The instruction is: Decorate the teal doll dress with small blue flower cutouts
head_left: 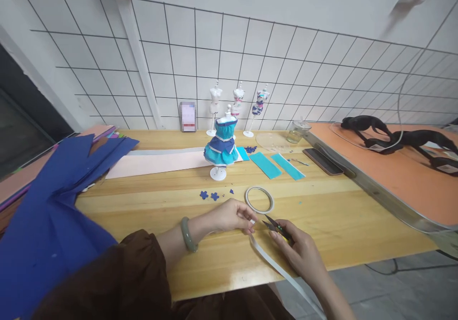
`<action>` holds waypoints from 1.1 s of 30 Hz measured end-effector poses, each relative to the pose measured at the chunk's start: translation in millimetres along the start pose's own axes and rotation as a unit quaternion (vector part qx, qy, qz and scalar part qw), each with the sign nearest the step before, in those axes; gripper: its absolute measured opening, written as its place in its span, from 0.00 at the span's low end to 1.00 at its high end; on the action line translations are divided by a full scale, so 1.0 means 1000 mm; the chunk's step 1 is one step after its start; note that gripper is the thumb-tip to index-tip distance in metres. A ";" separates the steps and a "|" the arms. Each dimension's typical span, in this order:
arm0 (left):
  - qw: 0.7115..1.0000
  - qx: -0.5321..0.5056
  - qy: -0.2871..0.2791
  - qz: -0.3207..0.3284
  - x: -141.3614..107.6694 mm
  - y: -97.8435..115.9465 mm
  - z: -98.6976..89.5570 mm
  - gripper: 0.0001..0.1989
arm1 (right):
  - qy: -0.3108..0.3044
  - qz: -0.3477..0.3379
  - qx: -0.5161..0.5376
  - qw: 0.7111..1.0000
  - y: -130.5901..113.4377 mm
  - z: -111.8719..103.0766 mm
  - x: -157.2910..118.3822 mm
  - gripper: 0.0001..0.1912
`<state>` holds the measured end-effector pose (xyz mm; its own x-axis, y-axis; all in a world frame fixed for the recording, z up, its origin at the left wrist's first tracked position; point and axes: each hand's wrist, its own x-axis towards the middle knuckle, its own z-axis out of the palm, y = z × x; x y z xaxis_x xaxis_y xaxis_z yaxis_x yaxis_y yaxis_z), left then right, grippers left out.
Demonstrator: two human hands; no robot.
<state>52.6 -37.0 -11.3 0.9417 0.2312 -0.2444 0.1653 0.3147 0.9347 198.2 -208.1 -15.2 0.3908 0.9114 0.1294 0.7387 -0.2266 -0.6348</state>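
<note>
My left hand (236, 216), with a green bangle at its wrist, pinches the end of a long white strip (275, 264). The strip runs down to the right, past the table's front edge and beside my right forearm. My right hand (296, 243) is closed round small dark snips (275, 225), whose blades are apart and point towards my left fingers without touching them. Just beyond both hands lies a roll of tape (259, 200). Two dark blue paper flowers (209, 195) lie left of the roll, with small blue scraps near them.
A mini dress form (221, 141) in a turquoise and blue dress stands mid-table, three smaller forms (237, 101) behind it. Blue paper (60, 205) covers the left. Turquoise strips (265, 165), a dark phone (323, 161) and a glass jar (298, 131) are at the back right.
</note>
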 end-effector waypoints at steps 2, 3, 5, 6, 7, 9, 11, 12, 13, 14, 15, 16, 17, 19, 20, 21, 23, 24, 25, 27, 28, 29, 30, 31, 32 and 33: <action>1.000 -0.009 -0.010 0.002 -0.002 0.002 0.000 0.20 | -0.011 -0.006 -0.021 1.000 0.001 0.001 0.001 0.18; 1.000 -0.014 -0.015 0.004 -0.002 0.004 0.000 0.20 | -0.013 -0.009 -0.031 0.999 0.002 0.001 0.001 0.18; 0.999 -0.023 -0.022 0.007 -0.003 0.006 0.000 0.21 | -0.009 -0.012 -0.047 0.999 0.003 0.002 0.002 0.19; 0.999 -0.025 -0.023 0.009 -0.004 0.006 -0.001 0.22 | -0.006 -0.012 -0.052 0.999 0.002 0.002 0.002 0.20; 0.999 -0.027 -0.023 0.010 -0.004 0.006 -0.001 0.22 | -0.005 -0.012 -0.053 0.998 0.001 0.002 0.001 0.20; 0.999 -0.028 -0.023 0.012 -0.003 0.006 -0.002 0.23 | -0.011 -0.011 -0.054 0.998 -0.003 0.001 0.002 0.20; 0.999 -0.028 -0.028 0.017 -0.002 0.004 -0.003 0.23 | -0.037 -0.007 -0.053 0.998 -0.007 -0.001 0.003 0.19; 0.999 -0.029 -0.033 0.020 -0.002 0.004 -0.003 0.23 | -0.054 -0.003 -0.050 0.997 -0.009 -0.003 0.004 0.18; 0.999 -0.030 -0.038 0.023 -0.001 0.003 -0.004 0.23 | -0.074 0.003 -0.045 0.996 -0.011 -0.005 0.005 0.18; 0.998 -0.030 -0.043 0.025 -0.001 0.003 -0.004 0.23 | -0.093 0.008 -0.038 0.995 -0.013 -0.007 0.006 0.18; 0.998 -0.030 -0.045 0.026 -0.001 0.002 -0.004 0.23 | -0.111 0.012 -0.029 0.993 -0.014 -0.009 0.007 0.17; 0.998 -0.030 -0.046 0.026 -0.001 0.002 -0.004 0.23 | -0.125 0.014 -0.020 0.992 -0.016 -0.011 0.008 0.17; 0.998 -0.031 -0.045 0.026 -0.001 0.003 -0.004 0.22 | -0.134 0.015 -0.012 0.991 -0.017 -0.012 0.009 0.17; 0.998 -0.031 -0.041 0.027 -0.002 0.003 -0.003 0.22 | -0.145 0.015 -0.003 0.989 -0.019 -0.013 0.010 0.17; 0.998 -0.031 -0.040 0.028 -0.002 0.003 -0.003 0.22 | -0.147 0.016 -0.002 0.989 -0.020 -0.013 0.011 0.17; 0.998 -0.031 -0.040 0.029 -0.002 0.004 -0.003 0.22 | -0.149 0.017 -0.004 0.989 -0.021 -0.013 0.011 0.17; 0.998 -0.034 -0.039 0.025 -0.002 0.003 -0.002 0.23 | -0.154 0.022 -0.011 0.988 -0.022 -0.012 0.012 0.17; 0.998 -0.038 -0.037 0.022 -0.002 0.003 -0.002 0.24 | -0.156 0.026 -0.012 0.987 -0.022 -0.011 0.012 0.17; 0.998 -0.041 -0.034 0.020 -0.002 0.003 -0.002 0.24 | -0.156 0.029 -0.012 0.987 -0.022 -0.011 0.012 0.17; 0.999 -0.043 -0.028 0.018 -0.001 0.001 -0.002 0.24 | -0.152 0.029 -0.005 0.988 -0.019 -0.011 0.011 0.17; 0.999 -0.039 -0.024 0.017 -0.001 0.001 -0.002 0.23 | -0.150 0.029 -0.002 0.988 -0.016 -0.012 0.011 0.17; 0.999 -0.036 -0.021 0.016 -0.001 0.000 -0.002 0.22 | -0.149 0.029 0.000 0.988 -0.014 -0.012 0.010 0.18; 0.999 -0.033 -0.020 0.014 0.000 -0.001 -0.002 0.22 | -0.147 0.029 0.001 0.989 -0.010 -0.013 0.009 0.18; 0.999 -0.032 -0.020 0.013 0.000 -0.002 -0.003 0.21 | -0.145 0.030 0.002 0.989 -0.007 -0.014 0.007 0.18; 0.999 -0.031 -0.021 0.011 0.000 -0.002 -0.003 0.21 | -0.144 0.031 0.004 0.989 -0.004 -0.015 0.006 0.18; 0.999 -0.029 -0.023 0.010 0.001 -0.003 -0.004 0.21 | -0.143 0.032 0.008 0.989 -0.002 -0.016 0.005 0.18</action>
<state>51.7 -34.3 -15.1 0.9574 0.1961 -0.2122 0.1298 0.3642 0.9222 206.9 -208.8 -1.3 0.2634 0.9558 -0.1307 0.7084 -0.2836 -0.6463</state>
